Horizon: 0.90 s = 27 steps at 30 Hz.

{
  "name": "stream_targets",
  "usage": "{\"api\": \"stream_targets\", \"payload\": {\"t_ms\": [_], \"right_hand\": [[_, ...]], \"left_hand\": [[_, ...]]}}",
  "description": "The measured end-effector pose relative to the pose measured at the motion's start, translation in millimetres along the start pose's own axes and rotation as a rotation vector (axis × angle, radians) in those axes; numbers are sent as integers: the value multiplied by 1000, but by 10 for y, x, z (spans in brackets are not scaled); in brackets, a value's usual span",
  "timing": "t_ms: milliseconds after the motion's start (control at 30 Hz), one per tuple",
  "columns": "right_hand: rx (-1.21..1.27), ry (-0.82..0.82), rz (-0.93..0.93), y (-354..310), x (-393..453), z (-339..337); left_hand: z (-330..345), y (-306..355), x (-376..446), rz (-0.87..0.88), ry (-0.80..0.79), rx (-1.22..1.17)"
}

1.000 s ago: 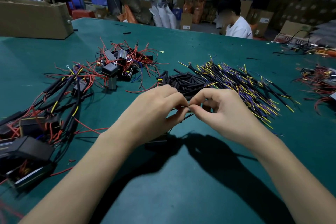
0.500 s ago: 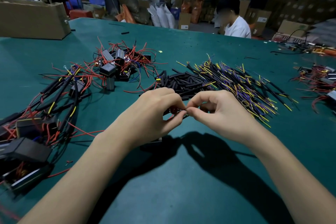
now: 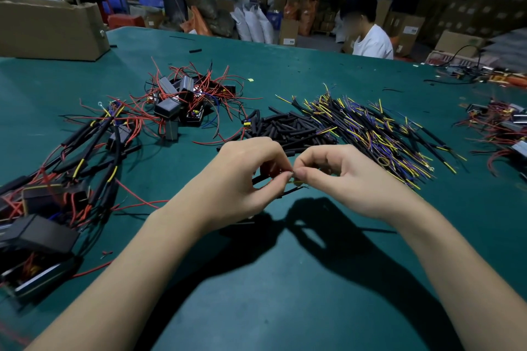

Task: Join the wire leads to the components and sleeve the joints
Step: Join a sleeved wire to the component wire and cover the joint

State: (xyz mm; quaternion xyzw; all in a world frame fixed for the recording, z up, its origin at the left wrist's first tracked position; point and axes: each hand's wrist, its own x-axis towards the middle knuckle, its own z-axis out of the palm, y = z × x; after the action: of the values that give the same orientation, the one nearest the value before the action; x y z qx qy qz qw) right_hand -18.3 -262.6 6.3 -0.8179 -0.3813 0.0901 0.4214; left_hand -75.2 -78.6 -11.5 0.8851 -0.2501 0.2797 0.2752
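Both hands meet low over the green felt tabletop (image 3: 285, 293). The left hand (image 3: 242, 179) curls its fingers (image 3: 281, 177) and pinches a thin wire lead (image 3: 293, 179) at its tip; the right hand (image 3: 342, 177) pinches the same spot from the other side, thumb and forefinger tight together. A short black sleeved wire (image 3: 293, 190) pokes out just below the pinch. Behind the hands lies a heap of black tubing sleeves (image 3: 288, 128), beside it a spread of yellow, purple and black wire leads (image 3: 370, 131). Black box components with red wires (image 3: 185, 97) sit far left; finished sleeved assemblies (image 3: 71, 165) lie nearer, left.
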Motion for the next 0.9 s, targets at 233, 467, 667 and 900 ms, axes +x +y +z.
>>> {"api": "stream_targets", "payload": {"t_ms": [233,467,667,900], "right_hand": [[94,-87,54,52,1,-6],[221,-151,26,68,4,-14],[229,-152,50,124,1,-58],[173,-181,81,115,-2,-80]], "left_hand": [[14,-40,4,66,-12,134],[50,-35,-6,38,88,-14],[67,-26,6,36,98,-74],[56,-17,6,141,90,161]]}}
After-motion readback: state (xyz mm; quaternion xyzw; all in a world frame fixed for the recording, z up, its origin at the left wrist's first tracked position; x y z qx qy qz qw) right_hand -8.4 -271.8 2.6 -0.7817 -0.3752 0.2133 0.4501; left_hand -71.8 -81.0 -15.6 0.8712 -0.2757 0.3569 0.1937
